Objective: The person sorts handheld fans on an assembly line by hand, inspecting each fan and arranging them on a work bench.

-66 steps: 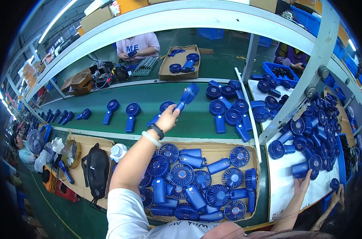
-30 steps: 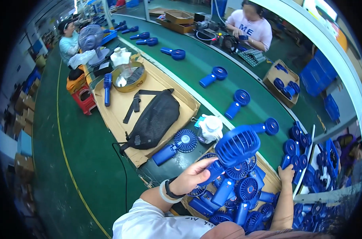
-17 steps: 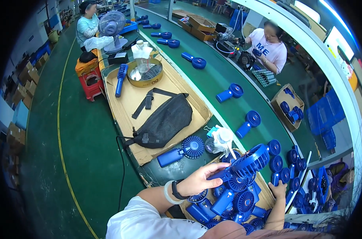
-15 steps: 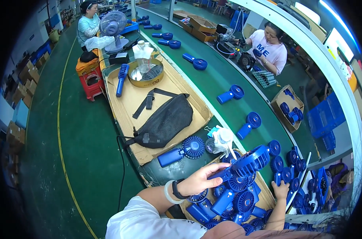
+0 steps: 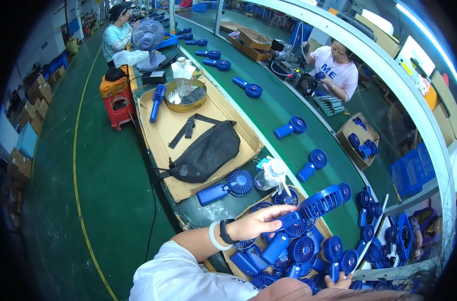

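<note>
Nearest, I have the right hand (image 5: 340, 282) with fingers curled on the handle of a blue fan (image 5: 348, 261), and cannot tell whether another is in that grip; the left hand (image 5: 258, 223) holds a second fan (image 5: 321, 201) by its handle over a cardboard box (image 5: 327, 230) heaped with more fans (image 5: 302, 249). Left of the box I note a loose fan (image 5: 239, 183), then a black bag (image 5: 208, 153) in a shallow tray (image 5: 221, 106). Farther off, spaced fans (image 5: 297, 125) lie on the green belt (image 5: 268, 118) near a pink-shirted worker (image 5: 340, 70).
</note>
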Motion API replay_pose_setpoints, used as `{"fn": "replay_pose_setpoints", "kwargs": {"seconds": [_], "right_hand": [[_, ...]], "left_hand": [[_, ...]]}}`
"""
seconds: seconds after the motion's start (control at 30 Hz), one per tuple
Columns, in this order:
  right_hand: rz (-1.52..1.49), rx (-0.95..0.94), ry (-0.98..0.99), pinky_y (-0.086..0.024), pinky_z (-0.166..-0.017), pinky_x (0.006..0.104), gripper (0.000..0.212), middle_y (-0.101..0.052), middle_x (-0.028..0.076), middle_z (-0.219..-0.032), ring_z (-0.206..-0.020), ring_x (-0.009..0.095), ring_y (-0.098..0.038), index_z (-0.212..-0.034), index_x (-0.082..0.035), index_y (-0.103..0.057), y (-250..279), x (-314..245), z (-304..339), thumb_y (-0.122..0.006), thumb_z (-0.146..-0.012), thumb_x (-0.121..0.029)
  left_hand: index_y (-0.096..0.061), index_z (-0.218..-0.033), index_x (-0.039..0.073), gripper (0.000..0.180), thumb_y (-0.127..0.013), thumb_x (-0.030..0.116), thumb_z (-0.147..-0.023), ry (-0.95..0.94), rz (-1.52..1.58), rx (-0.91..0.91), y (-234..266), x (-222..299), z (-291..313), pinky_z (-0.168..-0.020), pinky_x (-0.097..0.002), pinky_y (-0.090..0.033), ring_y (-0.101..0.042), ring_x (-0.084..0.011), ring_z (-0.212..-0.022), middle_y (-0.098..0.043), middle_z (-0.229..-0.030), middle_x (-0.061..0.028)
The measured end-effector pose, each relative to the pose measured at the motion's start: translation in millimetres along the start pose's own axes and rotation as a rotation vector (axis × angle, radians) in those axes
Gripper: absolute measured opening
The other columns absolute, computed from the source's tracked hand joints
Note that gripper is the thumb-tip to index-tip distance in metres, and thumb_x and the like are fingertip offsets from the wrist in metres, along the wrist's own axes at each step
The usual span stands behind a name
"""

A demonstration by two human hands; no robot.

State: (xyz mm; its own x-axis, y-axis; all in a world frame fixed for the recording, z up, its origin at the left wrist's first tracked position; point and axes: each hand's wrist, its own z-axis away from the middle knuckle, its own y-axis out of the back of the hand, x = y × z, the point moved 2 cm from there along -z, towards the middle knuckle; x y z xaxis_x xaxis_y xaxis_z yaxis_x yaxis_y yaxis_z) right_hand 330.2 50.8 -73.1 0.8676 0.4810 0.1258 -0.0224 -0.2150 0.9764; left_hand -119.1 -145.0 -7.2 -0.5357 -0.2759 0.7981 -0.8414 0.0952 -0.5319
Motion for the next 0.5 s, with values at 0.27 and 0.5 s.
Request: {"fn": "replay_pose_setpoints", "kwargs": {"seconds": [0.27,0.5], "right_hand": [[0.343,0.192,0.425,-0.047,-0.082,0.0476,0.058,-0.061,0.024,-0.092,-0.089,0.041,-0.059,-0.097,-0.004,-0.065,129,-125,5,-0.06,-0.074,-0.058],[0.012,-0.452,0.121,-0.043,-0.089,0.0479,0.061,-0.058,0.028,-0.104,-0.095,0.044,-0.056,-0.106,-0.007,-0.062,106,-107,16,-0.058,-0.075,-0.059]], "left_hand": [[-0.035,-0.133,0.007,0.047,-0.047,0.031,-0.093,0.214,0.034,0.075,-20,0,-21,-0.055,-0.0198,-0.047,-0.055,-0.0088,-0.08,-0.056,-0.102,-0.0041],[-0.038,-0.127,0.009,0.04,-0.042,0.032,-0.096,0.213,0.158,0.049,-43,1,-54,-0.053,-0.0186,-0.048,-0.055,-0.0085,-0.081,-0.055,-0.101,-0.0062]]}}
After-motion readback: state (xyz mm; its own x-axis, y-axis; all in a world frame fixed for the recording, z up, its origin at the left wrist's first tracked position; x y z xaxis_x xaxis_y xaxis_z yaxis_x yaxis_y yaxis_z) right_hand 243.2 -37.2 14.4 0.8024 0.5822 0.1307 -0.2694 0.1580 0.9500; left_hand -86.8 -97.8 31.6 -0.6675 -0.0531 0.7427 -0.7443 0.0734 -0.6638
